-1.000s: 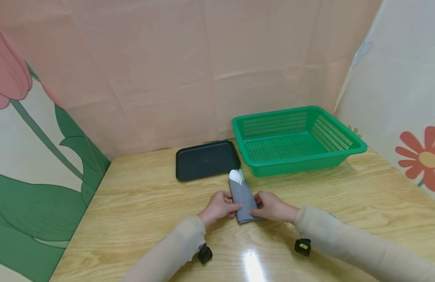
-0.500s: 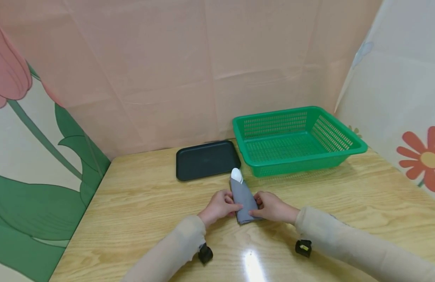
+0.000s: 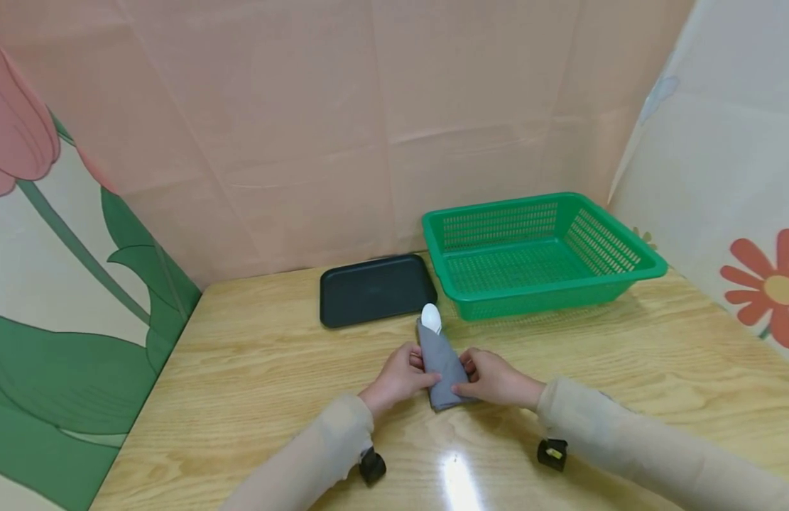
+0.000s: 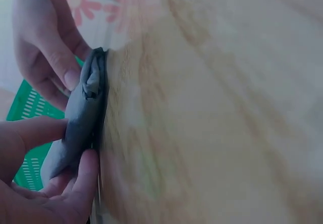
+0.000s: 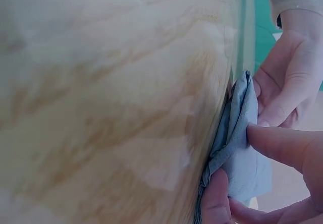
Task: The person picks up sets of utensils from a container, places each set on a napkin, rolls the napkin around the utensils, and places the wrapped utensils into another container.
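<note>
A grey cloth napkin (image 3: 443, 369), folded into a narrow bundle, lies slanted on the table in front of me. From its far end sticks the white bowl of a spoon (image 3: 431, 319); the rest of the spoon is hidden in the cloth. My left hand (image 3: 399, 377) pinches the bundle's left edge, thumb on top and fingers beneath. On the other side my right hand (image 3: 493, 377) pinches the right edge the same way. Folded layers show at the napkin's (image 4: 91, 90) near end in the left wrist view. In the right wrist view its loose edge (image 5: 224, 148) runs between my thumb and fingers.
Behind the napkin a black rectangular tray (image 3: 376, 292) lies flat on the wood-grain table (image 3: 253, 369). A green plastic basket (image 3: 547, 294) stands at the back right, beside the tray. A pink sheet (image 3: 292, 142) hangs along the table's back edge.
The spoon end and the cloth's far tip have shifted slightly right. A second pale piece beside the spoon, seen a second ago, is now covered. Both hands keep their grip almost in place.
</note>
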Motion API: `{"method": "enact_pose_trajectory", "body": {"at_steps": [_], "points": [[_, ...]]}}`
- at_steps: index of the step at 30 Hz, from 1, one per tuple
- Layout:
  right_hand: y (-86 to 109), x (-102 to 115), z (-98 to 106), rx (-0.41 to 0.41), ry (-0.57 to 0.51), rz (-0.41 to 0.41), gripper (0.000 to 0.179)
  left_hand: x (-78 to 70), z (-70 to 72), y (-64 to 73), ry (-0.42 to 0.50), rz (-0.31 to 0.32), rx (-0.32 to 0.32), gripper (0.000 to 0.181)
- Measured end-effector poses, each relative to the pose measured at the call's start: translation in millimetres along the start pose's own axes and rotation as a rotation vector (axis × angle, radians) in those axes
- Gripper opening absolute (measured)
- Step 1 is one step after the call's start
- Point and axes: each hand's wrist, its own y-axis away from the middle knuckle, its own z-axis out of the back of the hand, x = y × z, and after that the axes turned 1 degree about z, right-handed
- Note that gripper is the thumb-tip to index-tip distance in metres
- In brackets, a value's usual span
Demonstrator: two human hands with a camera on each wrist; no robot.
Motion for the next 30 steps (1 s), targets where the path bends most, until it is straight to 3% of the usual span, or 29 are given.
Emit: {"method": "enact_pose_trajectory", "body": {"at_steps": [7, 11, 19, 26, 30], "points": [[4.1, -0.3, -3.0, -0.019, -0.023, 0.057, 0.041, -1.4, -2.9, 6.1, 0.084, -0.079, 0.055, 0.037], [6.4, -0.5, -5.1, -0.047, -0.023, 0.113, 0.042, -2.7, -3.7, 8.4, 0.128, -0.094, 0.067, 0.039], [9.5, -0.1, -6.8, -0.065, -0.027, 0.162, 0.046, -3.5, -3.5, 9.7, 0.132, -0.063, 0.063, 0.042], [9.1, -0.4, -7.9, -0.090, 0.003, 0.176, 0.047, -6.7, -8.0, 8.8, 0.272, 0.014, 0.057, 0.056], [10.1, 2.2, -9.3, -0.093, 0.006, 0.155, 0.049, -7.9, -9.4, 7.9, 0.278, 0.013, 0.040, 0.052]]}}
